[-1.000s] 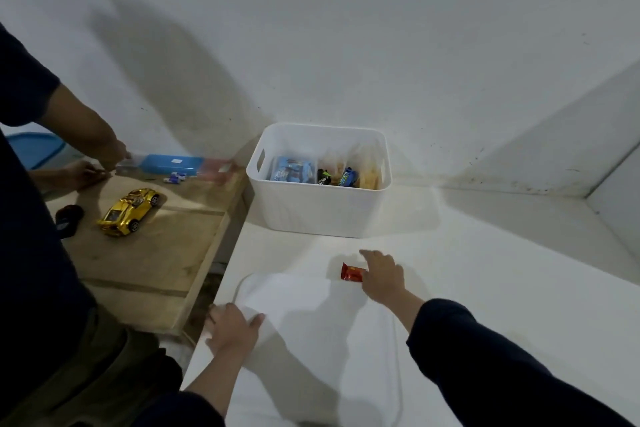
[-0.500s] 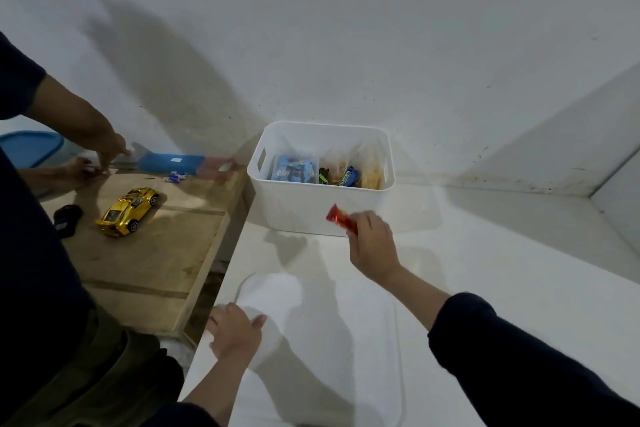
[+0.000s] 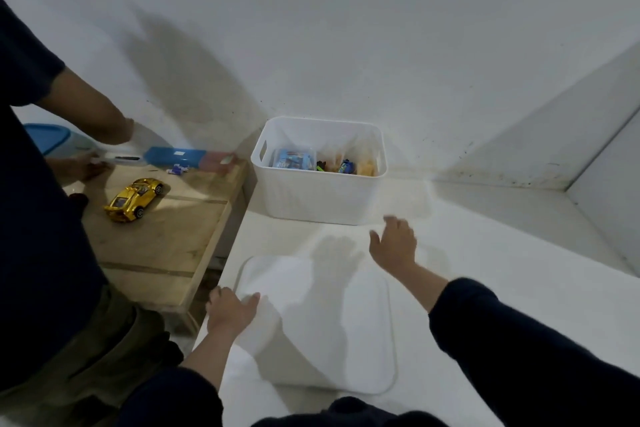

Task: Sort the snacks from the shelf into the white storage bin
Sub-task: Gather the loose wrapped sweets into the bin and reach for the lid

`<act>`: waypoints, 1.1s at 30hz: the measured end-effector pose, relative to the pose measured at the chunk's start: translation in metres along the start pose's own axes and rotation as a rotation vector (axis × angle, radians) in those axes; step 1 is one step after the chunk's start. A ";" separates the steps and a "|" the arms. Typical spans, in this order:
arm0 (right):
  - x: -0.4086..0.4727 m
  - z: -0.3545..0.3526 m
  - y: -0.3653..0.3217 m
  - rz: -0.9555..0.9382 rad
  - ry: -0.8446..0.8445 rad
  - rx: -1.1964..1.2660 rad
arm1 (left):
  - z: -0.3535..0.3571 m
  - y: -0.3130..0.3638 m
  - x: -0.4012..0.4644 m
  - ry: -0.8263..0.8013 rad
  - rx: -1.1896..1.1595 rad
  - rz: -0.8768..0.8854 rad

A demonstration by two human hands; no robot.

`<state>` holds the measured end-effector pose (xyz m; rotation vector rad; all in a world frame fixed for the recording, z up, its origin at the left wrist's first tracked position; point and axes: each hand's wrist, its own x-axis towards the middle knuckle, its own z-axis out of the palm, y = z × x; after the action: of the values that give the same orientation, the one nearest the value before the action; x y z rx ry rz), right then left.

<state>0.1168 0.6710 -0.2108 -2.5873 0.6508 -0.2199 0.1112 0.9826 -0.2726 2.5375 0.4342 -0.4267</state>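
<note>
The white ribbed plastic storage bin (image 3: 320, 196) stands above the middle of the frame against the wall, on the white shelf surface (image 3: 485, 253), its long axis running left to right and its open mouth facing up. Inside lie the snacks: a blue packet (image 3: 293, 159) toward the left, a small blue-and-dark wrapper (image 3: 346, 167) in the middle and orange-yellow pieces (image 3: 367, 168) at the right; how each is pointed cannot be told.

The right hand (image 3: 394, 243) hovers just below the bin's lower right corner, fingers spread and loose, holding nothing. The left hand (image 3: 232, 310), low and left of centre, rests with its fingers on the corner of a flat white rounded lid (image 3: 329, 329) lying on the shelf.

At the left, a wooden table (image 3: 166, 246) carries a gold toy car (image 3: 133, 199) and a blue flat case (image 3: 176, 157), which another person's arm (image 3: 93, 114) reaches toward; nothing lies between the right hand and the bin.

Half a second ago the right hand pinched a red wrapped snack in front of the bin; now it is released and bare, and the red wrapper cannot be seen.
</note>
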 end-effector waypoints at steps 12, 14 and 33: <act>-0.108 0.039 0.031 0.515 -0.295 0.088 | 0.004 -0.006 -0.027 0.054 -0.265 -0.068; -0.106 0.030 0.030 0.507 -0.299 0.334 | -0.003 -0.007 -0.026 0.040 -0.409 -0.016; 0.063 -0.111 -0.072 0.029 0.113 0.500 | -0.167 0.169 0.052 0.352 -0.322 0.507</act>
<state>0.1723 0.6530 -0.0765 -2.0959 0.5844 -0.4586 0.2581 0.9478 -0.0823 2.2885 -0.0304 0.2624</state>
